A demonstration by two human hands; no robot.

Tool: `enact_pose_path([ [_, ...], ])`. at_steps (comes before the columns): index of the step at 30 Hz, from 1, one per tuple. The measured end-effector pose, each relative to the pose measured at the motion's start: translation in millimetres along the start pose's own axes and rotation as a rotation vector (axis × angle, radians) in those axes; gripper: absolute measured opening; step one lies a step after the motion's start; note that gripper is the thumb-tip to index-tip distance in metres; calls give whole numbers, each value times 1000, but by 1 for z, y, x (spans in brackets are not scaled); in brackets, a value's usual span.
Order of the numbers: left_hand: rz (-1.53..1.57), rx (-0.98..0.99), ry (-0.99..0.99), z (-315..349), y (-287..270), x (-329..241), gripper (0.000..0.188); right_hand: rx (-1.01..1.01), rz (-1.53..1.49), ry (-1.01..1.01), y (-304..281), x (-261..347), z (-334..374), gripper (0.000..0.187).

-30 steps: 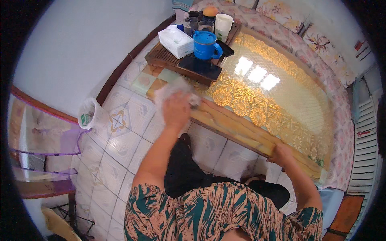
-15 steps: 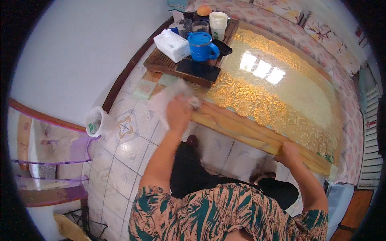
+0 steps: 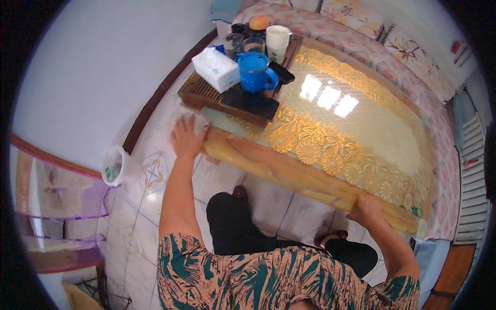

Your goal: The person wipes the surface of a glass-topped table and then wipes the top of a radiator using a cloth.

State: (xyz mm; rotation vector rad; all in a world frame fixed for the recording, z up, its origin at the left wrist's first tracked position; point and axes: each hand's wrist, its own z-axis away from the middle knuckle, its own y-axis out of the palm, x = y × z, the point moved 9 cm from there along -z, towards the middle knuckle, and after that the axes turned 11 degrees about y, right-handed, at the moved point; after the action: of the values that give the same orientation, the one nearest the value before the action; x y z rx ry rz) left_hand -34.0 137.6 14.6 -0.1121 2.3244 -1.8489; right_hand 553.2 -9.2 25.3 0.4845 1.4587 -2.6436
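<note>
At the near left corner of the low table (image 3: 289, 168), my left hand (image 3: 187, 138) presses a thin white cloth or tissue (image 3: 200, 122) against the wood. Its fingers reach over the corner, and the palm covers part of the cloth. My right hand (image 3: 368, 211) is closed around the table's front edge, farther right. A gold flower-patterned cover (image 3: 330, 147) lies on the tabletop behind the bare wooden border, under a shiny clear layer.
A slatted tea tray (image 3: 194, 92) at the back left carries a tissue pack (image 3: 216, 70), a blue mug (image 3: 253, 72), paper cups (image 3: 278, 40), glasses and a dark phone (image 3: 250, 105). A white bin (image 3: 116, 165) stands by the wall. A patterned sofa (image 3: 356, 44) lines the far side.
My left hand has slid leftward with the white cloth, from the front edge below the tray to the table's corner. The right hand keeps its hold on the edge.
</note>
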Motion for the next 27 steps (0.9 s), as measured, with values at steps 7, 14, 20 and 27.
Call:
enact_pose_path([
  [7, -20, 62, -173, -26, 13, 14, 60, -15, -30, -18, 17, -11, -8, 58],
  [14, 16, -12, 288, 33, 6, -31, 58, -146, -38, -63, 15, -5, -4, 52],
  [20, 200, 27, 600, 111, -16, -177, 56, -175, -74, -122, 23, -6, -9, 59],
  [27, 389, 107, 933, 165, -16, -366, 55, -209, -113, -178, 0, 3, 10, 41],
])
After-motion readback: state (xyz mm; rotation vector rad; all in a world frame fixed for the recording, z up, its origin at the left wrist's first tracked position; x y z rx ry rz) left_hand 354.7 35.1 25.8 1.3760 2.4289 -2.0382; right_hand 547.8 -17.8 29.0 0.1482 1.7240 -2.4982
